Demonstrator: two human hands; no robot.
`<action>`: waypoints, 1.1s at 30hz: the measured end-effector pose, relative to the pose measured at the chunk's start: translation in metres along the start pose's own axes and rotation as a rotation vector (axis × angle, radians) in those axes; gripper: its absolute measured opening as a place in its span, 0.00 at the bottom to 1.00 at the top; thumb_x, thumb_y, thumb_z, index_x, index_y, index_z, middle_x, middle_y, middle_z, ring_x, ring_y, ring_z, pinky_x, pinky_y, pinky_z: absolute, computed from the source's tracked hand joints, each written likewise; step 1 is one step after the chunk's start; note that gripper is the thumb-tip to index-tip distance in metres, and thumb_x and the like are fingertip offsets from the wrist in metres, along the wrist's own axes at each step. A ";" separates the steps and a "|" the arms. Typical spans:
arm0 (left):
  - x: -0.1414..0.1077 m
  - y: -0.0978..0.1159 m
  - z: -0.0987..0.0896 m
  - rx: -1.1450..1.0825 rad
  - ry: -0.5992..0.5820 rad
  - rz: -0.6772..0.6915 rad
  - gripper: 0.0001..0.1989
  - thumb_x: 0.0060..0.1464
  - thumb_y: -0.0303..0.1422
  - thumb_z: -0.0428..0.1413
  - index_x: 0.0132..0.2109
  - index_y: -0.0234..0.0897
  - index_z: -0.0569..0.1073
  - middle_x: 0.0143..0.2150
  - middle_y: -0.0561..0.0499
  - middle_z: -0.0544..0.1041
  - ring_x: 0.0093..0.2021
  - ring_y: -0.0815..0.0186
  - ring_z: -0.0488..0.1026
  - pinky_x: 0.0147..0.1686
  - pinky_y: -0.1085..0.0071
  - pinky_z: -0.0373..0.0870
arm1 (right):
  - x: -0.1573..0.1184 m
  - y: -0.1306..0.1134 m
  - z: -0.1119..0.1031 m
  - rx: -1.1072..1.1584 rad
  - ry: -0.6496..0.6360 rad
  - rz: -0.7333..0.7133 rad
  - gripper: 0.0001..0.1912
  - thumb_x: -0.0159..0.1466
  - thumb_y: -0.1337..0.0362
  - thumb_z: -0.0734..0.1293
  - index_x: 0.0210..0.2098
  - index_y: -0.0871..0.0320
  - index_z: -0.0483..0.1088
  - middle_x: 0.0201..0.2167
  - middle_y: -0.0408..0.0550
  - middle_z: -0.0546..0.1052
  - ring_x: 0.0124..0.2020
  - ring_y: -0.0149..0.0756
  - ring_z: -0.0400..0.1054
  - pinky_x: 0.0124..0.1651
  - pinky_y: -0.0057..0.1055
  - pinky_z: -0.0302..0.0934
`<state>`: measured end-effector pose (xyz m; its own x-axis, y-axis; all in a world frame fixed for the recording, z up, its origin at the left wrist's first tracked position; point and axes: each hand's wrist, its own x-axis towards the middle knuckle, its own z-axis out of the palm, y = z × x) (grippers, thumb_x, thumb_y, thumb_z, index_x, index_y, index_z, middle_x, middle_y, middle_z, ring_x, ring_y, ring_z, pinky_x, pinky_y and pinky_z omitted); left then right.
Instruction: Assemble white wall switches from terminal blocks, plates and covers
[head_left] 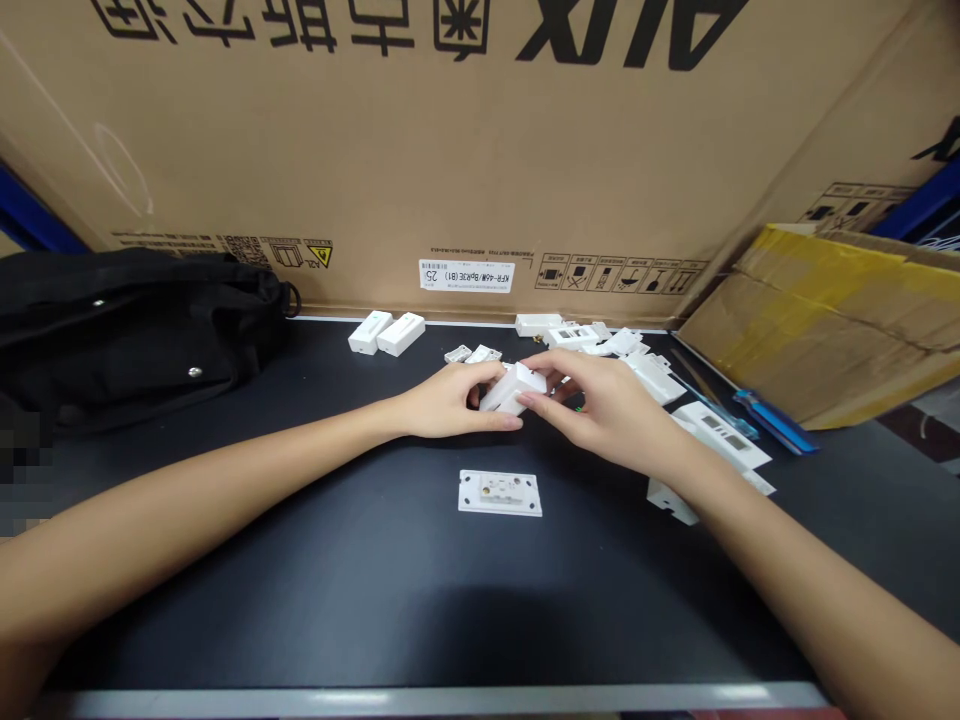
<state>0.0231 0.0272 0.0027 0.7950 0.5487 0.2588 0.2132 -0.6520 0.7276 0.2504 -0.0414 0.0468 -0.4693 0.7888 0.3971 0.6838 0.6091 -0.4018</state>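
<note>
Fingers of both hands grip a white plastic housing, at 3 o'clock from left hand, 9 o'clock from right hand; white faceplate lies apart at 6 o'clock on tabletop.

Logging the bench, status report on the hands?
Left hand, right hand holding white plastic housing. White faceplate lies apart, in front. Blue-handled screwdriver off right.

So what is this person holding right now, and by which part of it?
A white plastic housing, held in both hands: the left hand grips its left end, the right hand its right end. The fingers hide the exact contact points.
</note>
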 end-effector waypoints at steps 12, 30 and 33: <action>-0.001 -0.005 -0.003 -0.151 0.091 0.021 0.17 0.59 0.45 0.65 0.48 0.39 0.77 0.44 0.50 0.77 0.43 0.64 0.73 0.43 0.68 0.68 | -0.002 0.002 -0.009 0.219 -0.142 0.114 0.13 0.67 0.60 0.70 0.50 0.54 0.71 0.35 0.44 0.80 0.35 0.37 0.77 0.39 0.35 0.73; -0.001 -0.002 -0.001 -0.307 0.096 -0.052 0.20 0.51 0.41 0.71 0.47 0.36 0.77 0.42 0.50 0.78 0.38 0.68 0.74 0.36 0.73 0.68 | -0.004 0.006 -0.007 0.261 -0.284 0.233 0.16 0.68 0.52 0.68 0.49 0.56 0.71 0.33 0.44 0.79 0.31 0.36 0.74 0.33 0.31 0.66; -0.001 0.000 -0.001 -0.277 0.080 -0.055 0.20 0.51 0.42 0.71 0.46 0.36 0.76 0.39 0.51 0.77 0.36 0.69 0.73 0.34 0.73 0.67 | -0.003 0.006 -0.007 0.243 -0.303 0.246 0.19 0.69 0.48 0.67 0.48 0.56 0.73 0.33 0.45 0.79 0.30 0.34 0.72 0.31 0.30 0.63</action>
<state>0.0215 0.0277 0.0032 0.7366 0.6263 0.2552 0.0828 -0.4580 0.8851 0.2595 -0.0408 0.0491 -0.4762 0.8791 0.0207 0.6614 0.3736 -0.6503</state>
